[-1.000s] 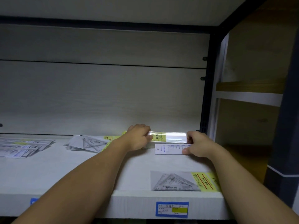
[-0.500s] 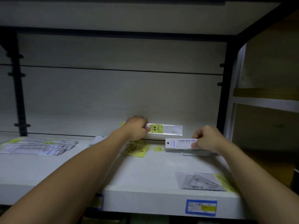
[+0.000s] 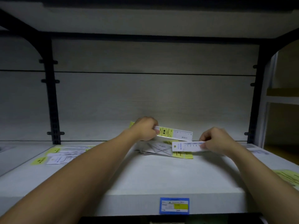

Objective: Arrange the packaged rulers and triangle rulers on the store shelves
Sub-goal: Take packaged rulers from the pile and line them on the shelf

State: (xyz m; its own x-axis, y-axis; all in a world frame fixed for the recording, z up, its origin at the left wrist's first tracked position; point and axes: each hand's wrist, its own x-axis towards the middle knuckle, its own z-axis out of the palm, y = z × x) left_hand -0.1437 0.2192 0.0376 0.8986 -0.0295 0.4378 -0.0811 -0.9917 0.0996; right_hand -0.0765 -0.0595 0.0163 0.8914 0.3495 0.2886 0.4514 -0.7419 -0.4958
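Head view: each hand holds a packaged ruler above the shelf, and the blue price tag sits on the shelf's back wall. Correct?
Not quite. In the head view the blue price tag sits on the shelf's front edge, not the back wall. The rest holds: the left hand grips one packaged ruler and the right hand grips another.

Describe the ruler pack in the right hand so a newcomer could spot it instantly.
Start at the white shelf with the blue price tag on its front edge. Above it, the right hand pinches a packaged ruler. Unlike the left hand's yellow-labelled pack, it is white with blue print and digits 1 to 5.
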